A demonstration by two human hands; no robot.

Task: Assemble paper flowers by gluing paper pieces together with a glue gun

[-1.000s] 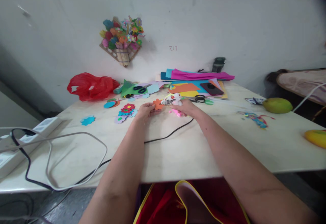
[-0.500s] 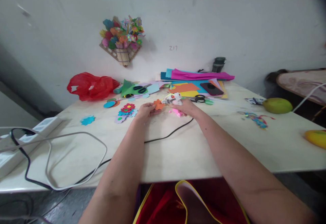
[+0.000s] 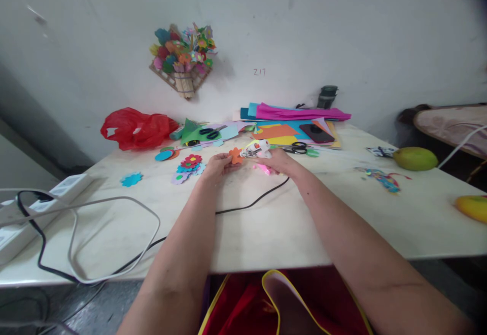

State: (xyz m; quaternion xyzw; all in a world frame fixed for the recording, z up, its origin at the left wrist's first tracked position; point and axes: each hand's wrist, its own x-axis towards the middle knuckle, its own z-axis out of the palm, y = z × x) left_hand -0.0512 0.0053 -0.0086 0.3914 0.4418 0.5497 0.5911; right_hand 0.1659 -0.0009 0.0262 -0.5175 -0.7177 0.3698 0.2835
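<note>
My left hand [image 3: 217, 167] pinches an orange flower cutout [image 3: 236, 156] by its left edge, just above the table. In my right hand [image 3: 280, 160] is a white and pink hot glue gun [image 3: 263, 146], its front end pointing left at the flower. Whether the nozzle touches the flower is too small to tell. A black cord [image 3: 253, 203] runs from near my right hand toward the lower left. Left of my left hand lies a pile of layered flower cutouts, with a red flower [image 3: 190, 161] on top. A blue flower cutout [image 3: 131, 178] lies farther left.
Black-handled scissors [image 3: 297, 147] and a phone [image 3: 317, 133] lie beyond my right hand, near coloured sheets [image 3: 277, 131]. A red plastic bag [image 3: 137, 128] sits at the back left. A power strip [image 3: 63, 193] with looping cables is at the left edge; a green mango [image 3: 414, 158] is at right.
The glue gun has tilted and shifted very slightly in my right hand, and the orange flower has moved a little to the left. Everything else stays in place.
</note>
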